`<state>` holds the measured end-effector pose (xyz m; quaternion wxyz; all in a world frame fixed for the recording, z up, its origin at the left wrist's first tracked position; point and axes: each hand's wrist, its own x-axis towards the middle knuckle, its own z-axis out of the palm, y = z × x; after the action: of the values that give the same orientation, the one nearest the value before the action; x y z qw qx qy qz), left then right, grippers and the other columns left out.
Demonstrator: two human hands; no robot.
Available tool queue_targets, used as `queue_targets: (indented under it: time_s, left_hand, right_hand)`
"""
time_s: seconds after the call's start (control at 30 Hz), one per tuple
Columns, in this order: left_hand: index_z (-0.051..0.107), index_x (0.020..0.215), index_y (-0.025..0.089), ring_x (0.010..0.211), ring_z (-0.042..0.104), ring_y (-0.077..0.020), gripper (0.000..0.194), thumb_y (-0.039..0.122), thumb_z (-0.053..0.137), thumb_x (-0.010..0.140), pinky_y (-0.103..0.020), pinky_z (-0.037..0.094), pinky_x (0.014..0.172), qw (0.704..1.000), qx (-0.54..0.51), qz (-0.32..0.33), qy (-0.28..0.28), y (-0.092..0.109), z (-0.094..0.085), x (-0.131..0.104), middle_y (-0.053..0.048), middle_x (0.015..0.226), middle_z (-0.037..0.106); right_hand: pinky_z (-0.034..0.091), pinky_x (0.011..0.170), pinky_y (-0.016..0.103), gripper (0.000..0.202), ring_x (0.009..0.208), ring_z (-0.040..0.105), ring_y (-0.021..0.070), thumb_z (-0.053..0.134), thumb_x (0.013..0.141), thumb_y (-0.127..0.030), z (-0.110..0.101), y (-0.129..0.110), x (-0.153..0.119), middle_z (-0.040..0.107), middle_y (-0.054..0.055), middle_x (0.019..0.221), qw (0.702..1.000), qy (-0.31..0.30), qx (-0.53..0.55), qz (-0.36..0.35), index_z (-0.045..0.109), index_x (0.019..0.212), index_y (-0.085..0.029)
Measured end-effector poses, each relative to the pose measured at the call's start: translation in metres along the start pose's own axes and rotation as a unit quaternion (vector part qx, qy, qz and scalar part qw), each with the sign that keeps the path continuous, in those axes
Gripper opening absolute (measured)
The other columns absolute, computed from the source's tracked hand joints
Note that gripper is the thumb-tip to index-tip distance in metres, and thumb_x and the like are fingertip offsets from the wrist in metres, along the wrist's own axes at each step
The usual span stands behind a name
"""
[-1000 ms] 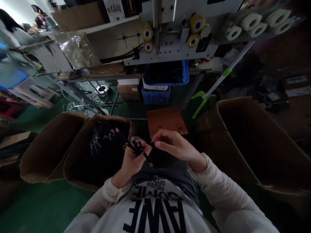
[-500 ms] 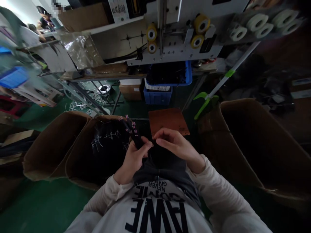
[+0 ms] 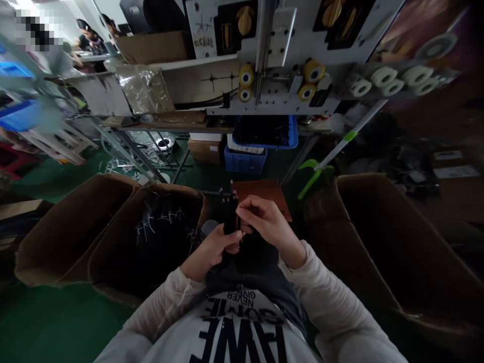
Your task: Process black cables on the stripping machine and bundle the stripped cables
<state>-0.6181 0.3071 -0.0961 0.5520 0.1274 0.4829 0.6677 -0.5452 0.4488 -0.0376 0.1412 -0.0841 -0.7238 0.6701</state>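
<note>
A bundle of black cables with small pink-marked tips stands nearly upright in my left hand, whose fingers are wrapped round its lower part. Touching the bundle's right side, my right hand has thumb and forefinger pinched together. What lies between those fingertips is too small and dark to make out. Behind the hands lies an orange-brown board. To the left, a carton holds dark cables tied with white ties.
An open carton stands on the right, another at far left. Ahead is a machine with yellow rollers, above a blue tray and blue crate. A green-footed stand is right of centre. People sit at back left.
The bundle has swung from leaning left to nearly upright and moved right, with my left hand. My right hand has come up against it. The head view has shifted, showing more of the machine.
</note>
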Motion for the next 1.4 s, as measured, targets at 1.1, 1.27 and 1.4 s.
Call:
queue_targets:
  time_s: [1.1,1.27,1.4]
  left_hand:
    - [0.061,0.069,0.015,0.039,0.031,-0.0034,0.036,0.05,0.066,0.075,-0.018,0.019,0.04,0.985,0.036,-0.169,0.024,-0.028,-0.005,0.028,0.002,0.053,0.045]
    - [0.06,0.062,0.017,0.037,0.01,-0.0026,0.036,0.05,0.064,0.076,-0.017,0.014,0.039,0.968,0.018,-0.25,0.004,-0.025,0.012,0.077,0.009,0.04,0.016]
    - [0.066,0.071,0.018,0.038,0.006,-0.0029,0.029,0.046,0.07,0.071,-0.017,0.014,0.038,0.956,0.004,-0.29,0.047,-0.019,0.049,0.126,0.01,0.041,0.01]
  right_hand:
    - [0.042,0.079,0.02,0.027,0.093,0.059,0.0129,0.047,0.091,-0.029,-0.183,0.164,-0.04,0.066,0.002,0.108,0.82,0.139,-0.484,0.272,0.06,0.114,-0.023]
    - [0.034,0.092,0.037,0.034,0.116,0.044,0.0268,0.042,0.088,-0.012,-0.32,0.222,-0.074,0.057,0.018,0.121,0.736,0.144,-0.538,0.385,0.059,0.117,-0.009]
    - [0.026,0.097,0.043,0.031,0.122,0.036,0.0303,0.038,0.087,-0.006,-0.377,0.247,-0.075,0.054,0.024,0.123,0.732,0.098,-0.545,0.397,0.065,0.103,-0.005]
